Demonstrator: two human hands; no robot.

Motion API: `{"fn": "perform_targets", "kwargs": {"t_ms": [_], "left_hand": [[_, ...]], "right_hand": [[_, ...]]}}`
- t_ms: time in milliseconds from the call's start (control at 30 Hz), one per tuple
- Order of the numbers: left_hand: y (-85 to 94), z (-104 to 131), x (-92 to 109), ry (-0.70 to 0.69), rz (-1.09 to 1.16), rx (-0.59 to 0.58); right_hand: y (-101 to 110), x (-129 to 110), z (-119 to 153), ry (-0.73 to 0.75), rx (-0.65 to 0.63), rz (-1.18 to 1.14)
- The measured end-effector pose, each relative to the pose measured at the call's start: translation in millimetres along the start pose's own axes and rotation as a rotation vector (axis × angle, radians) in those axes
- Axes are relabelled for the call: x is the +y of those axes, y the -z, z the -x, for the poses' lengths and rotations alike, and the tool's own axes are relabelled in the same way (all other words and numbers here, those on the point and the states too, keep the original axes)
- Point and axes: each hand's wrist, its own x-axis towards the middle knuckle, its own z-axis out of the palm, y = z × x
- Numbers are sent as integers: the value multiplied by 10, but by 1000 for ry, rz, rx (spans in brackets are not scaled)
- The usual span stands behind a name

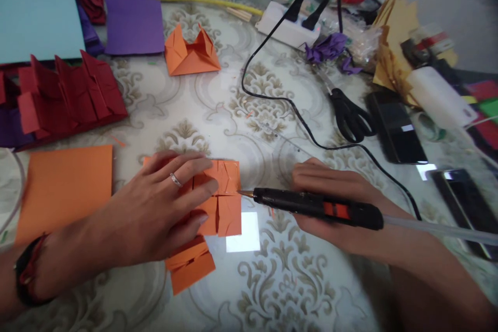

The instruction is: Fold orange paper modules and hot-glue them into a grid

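My right hand (330, 202) grips a black hot glue gun (311, 206) with a red trigger, a clear glue stick (436, 229) running out of its back end. The metal nozzle points left and meets, or nearly meets, the right edge of a folded orange paper piece (229, 215). My left hand (155, 207), with a ring and a dark wristband, rests over the left part of that piece, fingers stretched and apart. A smaller folded orange paper (192, 264) lies just below its fingers. Further left is a flat orange sheet (66, 187).
Behind are a standing folded orange paper (192, 54), a purple sheet (134, 23) and red folded pieces (70, 93). A white power strip (290, 26) feeds a black cable (272, 96) across the table. Scissors (350, 114) and two phones (397, 127) lie at right.
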Motion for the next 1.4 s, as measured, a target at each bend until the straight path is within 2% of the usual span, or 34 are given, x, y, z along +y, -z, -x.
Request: {"fn": "perform_targets", "kwargs": {"t_ms": [267, 400, 500, 700, 833, 1000, 1133, 1267, 1333, 1400], "left_hand": [[27, 2, -4, -10, -13, -23], [5, 9, -25, -32, -18, 15], [0, 15, -29, -32, -24, -4], [22, 5, -6, -11, -12, -2], [24, -2, -17, -29, -10, 16], [20, -9, -22, -39, -7, 35], [-3, -2, -17, -37, -17, 47], [-19, 11, -12, -35, -21, 87], [-18, 18, -9, -32, -14, 92], [-17, 23, -6, -27, -7, 89]], "right_hand": [[7, -10, 32, -58, -5, -17], [20, -33, 36, -102, -59, -40], [28, -40, 40, -111, -67, -35], [4, -24, 47, -74, -23, -25], [-14, -68, 5, -119, 46, 16], [102, -49, 61, -268, 248, 206], [245, 118, 204, -270, 219, 428], [287, 325, 342, -338, 245, 598], [299, 362, 410, -370, 245, 603], [314, 295, 461, -359, 240, 639]]}}
